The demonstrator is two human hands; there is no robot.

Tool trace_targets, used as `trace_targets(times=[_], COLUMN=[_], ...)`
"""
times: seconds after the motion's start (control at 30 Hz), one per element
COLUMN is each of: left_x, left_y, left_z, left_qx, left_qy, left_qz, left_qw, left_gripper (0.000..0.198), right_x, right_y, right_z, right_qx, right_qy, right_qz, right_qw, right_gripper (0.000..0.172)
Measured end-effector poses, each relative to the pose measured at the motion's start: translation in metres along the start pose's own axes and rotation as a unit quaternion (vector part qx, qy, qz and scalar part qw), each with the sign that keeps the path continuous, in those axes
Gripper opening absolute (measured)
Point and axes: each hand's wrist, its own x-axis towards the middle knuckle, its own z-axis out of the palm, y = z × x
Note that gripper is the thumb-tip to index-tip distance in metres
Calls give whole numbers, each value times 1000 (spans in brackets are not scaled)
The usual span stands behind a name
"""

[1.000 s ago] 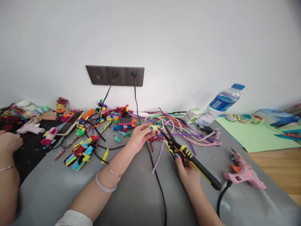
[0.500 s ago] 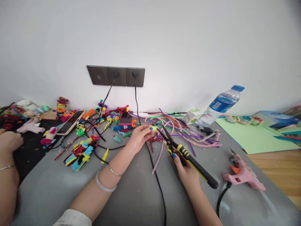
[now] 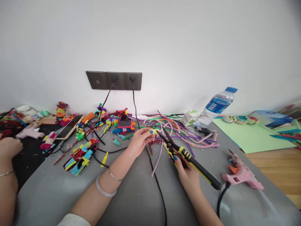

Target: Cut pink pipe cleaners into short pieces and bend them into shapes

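Note:
My left hand (image 3: 141, 141) pinches a small pale-yellow fuzzy piece (image 3: 154, 131) between thumb and fingers; it looks like a bit of pipe cleaner, though its exact shape is too small to tell. My right hand (image 3: 188, 172) is wrapped round black-and-yellow scissors (image 3: 182, 149). Their blades are spread apart, with one tip close to the yellow piece; I cannot tell whether they touch. Just behind both hands lies a tangle of pink and purple pipe cleaners (image 3: 174, 125).
A pink glue gun (image 3: 242, 175) rests at the right. A tilted water bottle (image 3: 215, 106) and a small carton (image 3: 189, 117) stand near the wall. Black cords (image 3: 154, 166) cross the grey table (image 3: 131, 194). Fuzzy figures (image 3: 80, 155) and another person's hand (image 3: 10, 147) are at the left.
The view has shifted slightly. My left hand keeps the yellow piece, and my right hand keeps the scissors, whose blades now look spread wider beside it.

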Motion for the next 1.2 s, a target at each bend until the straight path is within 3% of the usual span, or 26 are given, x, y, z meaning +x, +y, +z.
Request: trace_targets(times=[0.3, 0.47, 0.57, 0.73, 0.97, 1.2], left_x=[-3, 2, 3, 3, 4, 1], left_y=[-1, -2, -2, -2, -3, -2], left_z=[4, 0, -1, -1, -2, -1], left_qx=[0, -5, -10, -12, -31, -14], left_qy=[-10, 25, 26, 16, 13, -20], left_qz=[0, 11, 13, 10, 6, -13], left_qw=[1000, 1000, 1000, 1000, 999, 1000], left_gripper=[10, 13, 13, 10, 11, 6], right_x=[-6, -4, -1, 2, 9, 16], right_y=[6, -7, -13, -17, -22, -21], right_z=[0, -1, 0, 0, -8, -11], right_qx=[44, 16, 12, 46, 149, 239], right_qy=[20, 98, 110, 68, -39, -46], right_qz=[-1, 9, 32, 42, 43, 135], right_qw=[999, 995, 993, 996, 987, 961], right_gripper=[36, 42, 46, 46, 40, 40])
